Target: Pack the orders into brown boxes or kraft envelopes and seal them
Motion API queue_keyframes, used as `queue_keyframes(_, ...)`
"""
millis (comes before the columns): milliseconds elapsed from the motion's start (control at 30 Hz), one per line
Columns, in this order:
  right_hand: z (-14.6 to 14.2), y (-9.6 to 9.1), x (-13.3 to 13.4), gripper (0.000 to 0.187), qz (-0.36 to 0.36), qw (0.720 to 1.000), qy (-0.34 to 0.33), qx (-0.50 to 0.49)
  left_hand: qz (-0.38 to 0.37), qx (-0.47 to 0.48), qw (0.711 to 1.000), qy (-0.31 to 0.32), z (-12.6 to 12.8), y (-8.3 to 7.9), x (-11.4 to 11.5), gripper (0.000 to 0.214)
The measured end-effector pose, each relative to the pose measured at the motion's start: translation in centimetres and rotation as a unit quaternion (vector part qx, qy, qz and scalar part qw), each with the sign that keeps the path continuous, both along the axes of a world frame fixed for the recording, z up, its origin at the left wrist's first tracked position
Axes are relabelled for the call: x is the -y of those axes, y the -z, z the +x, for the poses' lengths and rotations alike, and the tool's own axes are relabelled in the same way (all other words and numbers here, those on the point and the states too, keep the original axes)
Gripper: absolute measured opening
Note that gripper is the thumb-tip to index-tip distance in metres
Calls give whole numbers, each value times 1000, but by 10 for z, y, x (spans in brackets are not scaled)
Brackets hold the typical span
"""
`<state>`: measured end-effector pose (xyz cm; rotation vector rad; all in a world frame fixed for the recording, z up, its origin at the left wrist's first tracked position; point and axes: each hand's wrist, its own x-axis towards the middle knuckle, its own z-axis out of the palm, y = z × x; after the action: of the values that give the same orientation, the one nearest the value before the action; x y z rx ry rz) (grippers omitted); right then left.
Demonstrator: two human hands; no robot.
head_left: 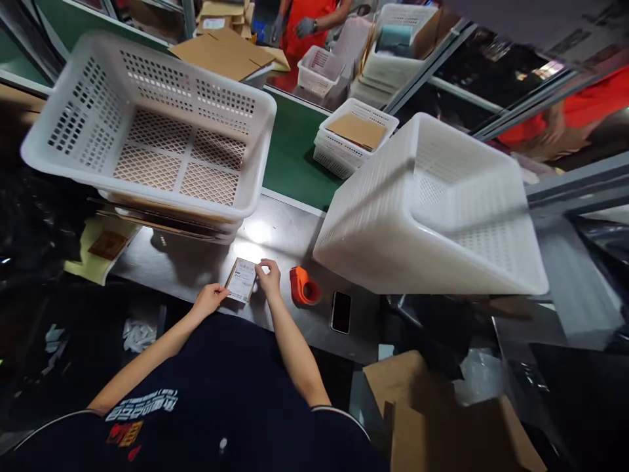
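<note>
A white printed label [242, 280] lies over a small cardboard box [230, 273], whose brown edge shows along the left side. At the label's lower left corner, the fingers of my left hand [210, 299] are pinched together. My right hand [268, 275] pinches at the upper right corner, thumb and forefinger close together. Whether the fingertips hold only the label or the box too is too small to tell. To the right of my right hand, an orange tape dispenser [303, 287] rests on the metal table [289, 226].
A phone [341, 312] lies beside the dispenser. A large white basket [162, 190] sits on stacked cardboard at left; nested white baskets [366, 216] lean at right. Behind runs a green conveyor [292, 144] with smaller baskets [339, 157]. Across it stands a person in red [304, 33].
</note>
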<state>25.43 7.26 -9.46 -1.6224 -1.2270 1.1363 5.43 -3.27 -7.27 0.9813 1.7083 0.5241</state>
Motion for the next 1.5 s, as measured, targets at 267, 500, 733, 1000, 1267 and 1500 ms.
queue_keyframes(267, -4, 21, -5, 16, -16, 999, -27, 23, 2, -93, 995, 43, 2, 8, -12, 31)
queue_keyframes(500, -5, 25, -6, 20, -3, 998, -40, 43, -28, -148, 985, 84, 3, 6, -17, 30)
queue_keyframes(733, 1, 13, 12, 34, 56, 981, -127, 134, -63, -218, 967, 111, -5, 1, -18, 54)
queue_keyframes(1000, -10, -3, 22, 55, 160, 783, -545, 255, -73, -213, 966, 130, -11, 10, -25, 49)
queue_keyframes(1267, -58, 10, 17, 70, 88, 881, -319, 337, -63, -177, 977, 106, -11, 23, -22, 55)
queue_keyframes(1500, -47, 27, 51, 72, 105, 889, -290, 338, -62, -154, 981, 97, -14, 37, -17, 60)
